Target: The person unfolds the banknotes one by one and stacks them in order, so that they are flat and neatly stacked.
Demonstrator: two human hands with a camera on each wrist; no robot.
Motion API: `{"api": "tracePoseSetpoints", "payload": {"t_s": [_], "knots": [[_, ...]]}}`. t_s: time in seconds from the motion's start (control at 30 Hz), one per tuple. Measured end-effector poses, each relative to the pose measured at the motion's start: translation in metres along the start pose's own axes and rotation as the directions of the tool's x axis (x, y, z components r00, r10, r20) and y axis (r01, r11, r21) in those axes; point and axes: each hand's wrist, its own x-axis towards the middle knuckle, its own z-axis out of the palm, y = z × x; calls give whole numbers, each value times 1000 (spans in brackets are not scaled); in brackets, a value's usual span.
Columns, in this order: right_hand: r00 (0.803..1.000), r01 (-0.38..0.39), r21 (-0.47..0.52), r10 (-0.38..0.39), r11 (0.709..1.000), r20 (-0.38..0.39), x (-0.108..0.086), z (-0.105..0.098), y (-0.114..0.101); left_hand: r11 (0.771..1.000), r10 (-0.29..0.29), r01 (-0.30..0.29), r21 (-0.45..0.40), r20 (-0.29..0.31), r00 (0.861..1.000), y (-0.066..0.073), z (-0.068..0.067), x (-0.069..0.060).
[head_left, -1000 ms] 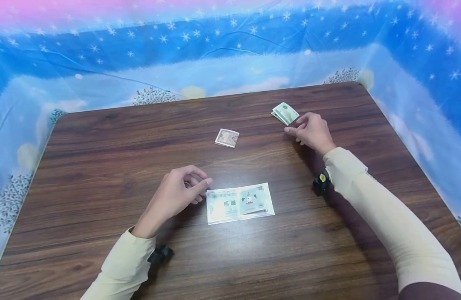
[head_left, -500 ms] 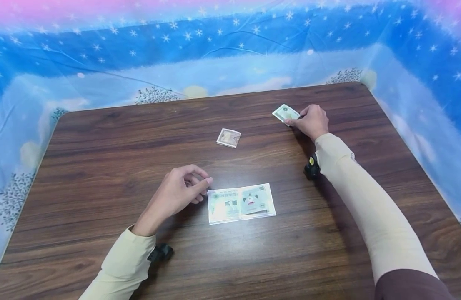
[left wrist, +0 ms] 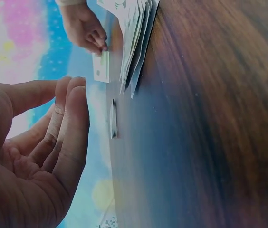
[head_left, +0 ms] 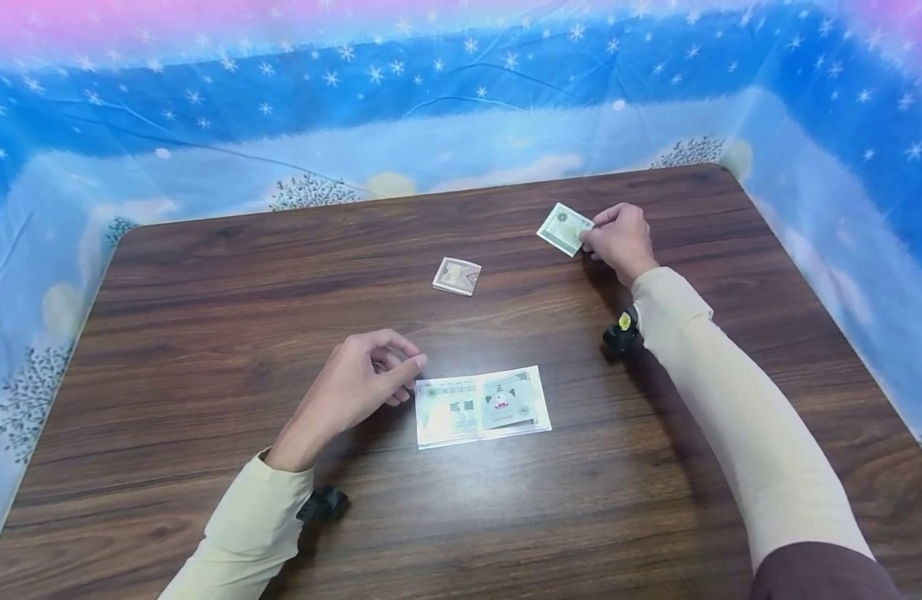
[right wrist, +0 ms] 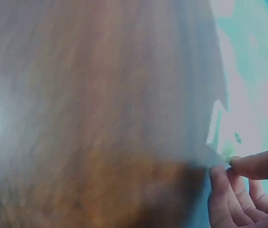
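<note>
At the far right of the table, my right hand (head_left: 624,240) pinches a folded green banknote (head_left: 562,227) by its near right edge. In the right wrist view, thumb and fingertips meet on a corner of that folded banknote (right wrist: 217,126). My left hand (head_left: 356,379) is loosely curled and holds nothing, close to the left edge of a stack of pale green banknotes (head_left: 449,425). From the left wrist view, the stack of banknotes (left wrist: 136,38) shows several loose layers. A folded brownish banknote (head_left: 457,276) lies alone behind the stack.
The dark wooden table (head_left: 206,333) has rounded far corners. A blue and pink cloth with snowflakes (head_left: 401,92) hangs behind it and along the sides. Black wrist cameras (head_left: 324,504) are strapped under both cream sleeves.
My right hand has moved onto the folded green banknote, taken hold of it and shifted it slightly. The left hand and the stack have stayed in place.
</note>
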Motion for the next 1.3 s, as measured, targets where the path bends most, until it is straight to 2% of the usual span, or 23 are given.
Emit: {"api": "tracePoseSetpoints", "payload": {"t_s": [0.1,0.17,0.33,0.5,0.6,0.67,0.87,1.0,1.13,1.23,1.3], "knots": [[999,3,144,-9,990,40,-6,-4,-7,1000,25,-25,0,-7,1000,-1,1,0],[998,9,191,-21,982,62,-12,-8,-12,999,36,-36,5,-13,999,-1,1,-1],[988,55,227,-86,972,127,-32,-10,-22,999,47,-46,23,-38,998,0,1,-1],[969,89,273,-147,958,199,-59,-4,-24,997,71,-69,23,-82,994,3,4,1],[951,84,288,-164,954,263,-77,1,-24,997,74,-75,-8,-102,992,5,7,2],[934,77,292,-171,953,313,-89,6,-23,996,62,-68,-59,-101,993,7,9,2],[874,44,343,-202,938,442,-120,22,-22,978,15,-29,-204,-66,998,13,17,6],[836,16,377,-220,926,502,-137,31,-23,944,-31,25,-328,-13,999,15,23,10],[810,-11,392,-222,920,543,-148,37,-22,875,-93,91,-476,19,995,17,29,13],[816,-11,403,-224,915,532,-152,41,-22,832,-141,121,-541,4,990,19,33,14],[832,0,407,-226,913,507,-153,43,-22,820,-165,128,-558,-17,986,20,35,14]]}}
